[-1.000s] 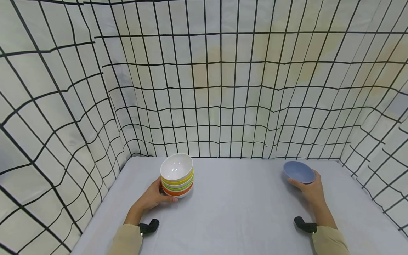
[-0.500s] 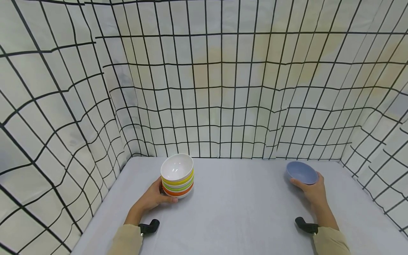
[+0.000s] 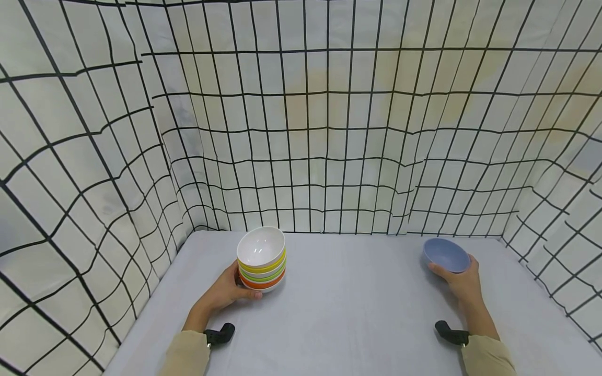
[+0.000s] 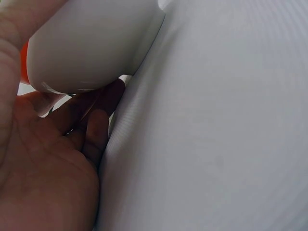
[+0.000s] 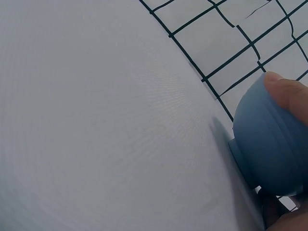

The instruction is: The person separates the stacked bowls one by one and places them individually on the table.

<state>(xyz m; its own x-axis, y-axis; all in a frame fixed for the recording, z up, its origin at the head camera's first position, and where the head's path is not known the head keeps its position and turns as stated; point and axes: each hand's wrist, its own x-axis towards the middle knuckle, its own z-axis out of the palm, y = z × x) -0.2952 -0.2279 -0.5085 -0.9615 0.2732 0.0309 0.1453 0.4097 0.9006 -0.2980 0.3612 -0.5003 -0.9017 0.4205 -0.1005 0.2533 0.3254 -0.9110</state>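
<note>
On the left of the table, a stack of nested bowls [image 3: 261,249] shows a white inside and yellow, green and orange bands. My left hand [image 3: 229,288] grips the stack low on its left side, thumb along the front. The left wrist view shows the lowest bowl's white outside [image 4: 96,43] and its foot close to the cloth, with the fingers curled beneath and behind it. Toward the far right, my right hand [image 3: 462,279] holds a blue bowl [image 3: 444,254] by its near right side. In the right wrist view, the thumb [image 5: 288,91] lies at the blue bowl's rim.
A white cloth covers the table [image 3: 348,308]. White walls with a black grid [image 3: 324,130] stand behind and on both sides. A black wrist mount [image 3: 220,334] sits on the left wrist, and another mount [image 3: 450,332] on the right.
The blue bowl and my right hand have shifted slightly to the right, mostly in the first half second. My left hand and the stack stay in place.
</note>
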